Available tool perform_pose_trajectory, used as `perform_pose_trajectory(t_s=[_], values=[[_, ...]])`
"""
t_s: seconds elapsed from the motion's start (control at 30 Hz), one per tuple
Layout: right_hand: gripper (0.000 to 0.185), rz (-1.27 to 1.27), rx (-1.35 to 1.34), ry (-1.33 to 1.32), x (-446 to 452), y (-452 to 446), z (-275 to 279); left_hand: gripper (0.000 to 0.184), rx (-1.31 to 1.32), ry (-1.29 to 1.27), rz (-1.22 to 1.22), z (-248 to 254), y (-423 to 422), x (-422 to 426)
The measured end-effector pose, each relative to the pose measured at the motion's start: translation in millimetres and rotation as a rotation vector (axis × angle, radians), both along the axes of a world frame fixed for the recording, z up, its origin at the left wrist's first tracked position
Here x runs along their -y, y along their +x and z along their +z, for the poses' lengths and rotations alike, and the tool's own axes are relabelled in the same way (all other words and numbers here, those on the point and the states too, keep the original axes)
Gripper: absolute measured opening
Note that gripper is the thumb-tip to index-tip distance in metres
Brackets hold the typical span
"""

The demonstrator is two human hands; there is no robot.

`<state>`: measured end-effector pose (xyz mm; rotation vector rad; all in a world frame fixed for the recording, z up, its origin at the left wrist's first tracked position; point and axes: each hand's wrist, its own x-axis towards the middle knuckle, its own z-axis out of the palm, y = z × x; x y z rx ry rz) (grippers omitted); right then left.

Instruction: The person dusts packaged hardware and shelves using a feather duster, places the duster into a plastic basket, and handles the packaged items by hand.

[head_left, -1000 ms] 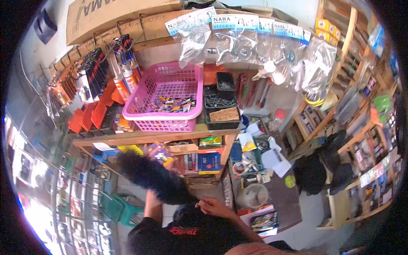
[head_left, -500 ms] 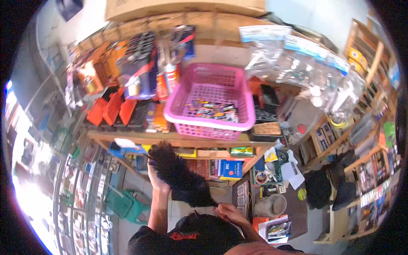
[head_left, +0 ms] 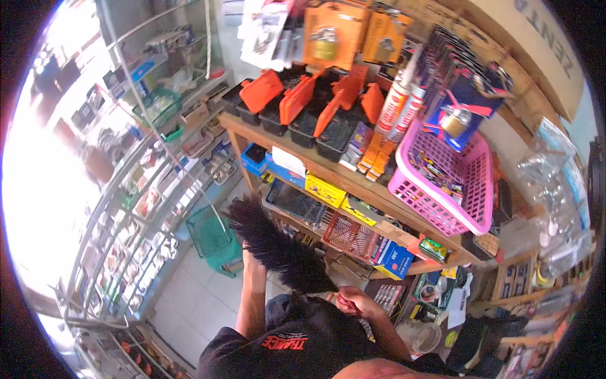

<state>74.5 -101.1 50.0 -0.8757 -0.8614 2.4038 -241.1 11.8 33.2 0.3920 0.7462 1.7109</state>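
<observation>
A black feather duster (head_left: 284, 252) slants across the space in front of my chest. My right hand (head_left: 352, 302) is closed around its handle end, close to the black shirt (head_left: 278, 341). The feathers point up and to the left. My left hand (head_left: 250, 256) is raised behind the duster, close to or touching it. The feathers cover its fingers, so their pose is hidden. Beyond the duster, a wooden shelf (head_left: 353, 174) holds black bins with orange lids (head_left: 300, 98) and a pink plastic basket (head_left: 442, 199) with small colourful packets inside.
Glass shelving (head_left: 120, 208) with small goods runs along the left. A green basket (head_left: 211, 230) stands low beside it on the tiled floor (head_left: 189, 297). Padlocks in orange packs (head_left: 325, 44) and white-red tubes (head_left: 398, 101) stand at the back. A clear tub (head_left: 420, 335) is at lower right.
My view has turned left, so the shelf and pink basket sit further right and tilted. My right hand still grips the duster. The bins and glass shelving show more fully.
</observation>
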Motion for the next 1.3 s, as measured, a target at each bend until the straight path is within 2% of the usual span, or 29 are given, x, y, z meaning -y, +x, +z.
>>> perform_pose_trajectory(t_s=[0.2,0.27,0.3,0.37,0.47,0.5,0.57,0.63,0.67,0.77,0.8,0.9,1.0,1.07,1.13,1.2,1.3], values=[[0.046,0.054,0.009,0.013,-23,-23,28,0.044,0.099,0.216,-0.118,-14,-12,0],[0.05,0.066,-0.068,-0.022,-28,-27,26,0.043,0.147,0.153,-0.103,-10,-15,-3],[0.05,0.056,-0.155,-0.051,-30,-28,21,0.042,0.437,-0.279,0.043,57,-4,-8],[0.05,0.027,-0.329,-0.111,-32,-32,13,0.046,0.341,-0.135,0.103,15,-12,-24],[0.038,-0.065,0.009,-0.058,-41,-42,28,0.058,0.519,0.071,-0.019,81,-13,-19],[0.035,-0.1,0.173,0.09,-43,-42,27,0.071,0.507,0.312,-0.123,47,-17,-25],[0.029,-0.164,0.494,0.385,-46,-44,20,0.074,0.55,0.342,-0.129,49,-15,-24],[0.027,-0.216,0.475,0.351,-44,-43,22,0.072,0.574,-0.091,0.035,64,-17,-22],[0.027,-0.221,0.511,0.354,-42,-45,23,0.072,0.724,0.087,-0.045,51,-18,-25],[0.034,-0.173,0.549,0.358,-37,-53,38,0.076,0.448,0.302,-0.152,44,-18,-24],[0.036,-0.184,0.535,0.361,-37,-53,36,0.077,0.647,0.277,-0.155,46,-18,-23],[0.036,-0.218,0.52,0.422,-41,-53,28,0.073,0.665,0.367,-0.201,53,-22,-19],[0.034,-0.17,0.509,0.386,-37,-61,25,0.074,0.577,0.349,-0.204,30,-26,-29],[0.035,-0.241,0.536,0.424,-36,-69,27,0.072,0.589,0.333,-0.238,23,-31,-31],[0.036,-0.34,0.529,0.383,-38,-82,39,0.068,0.579,0.115,-0.149,27,-33,-33],[0.036,-0.32,0.517,0.389,-35,-87,36,0.064,0.559,-0.107,-0.061,30,-34,-36],[0.037,-0.288,0.522,0.447,-34,-87,35,0.07,0.48,0.3,-0.351,37,-37,-40]])
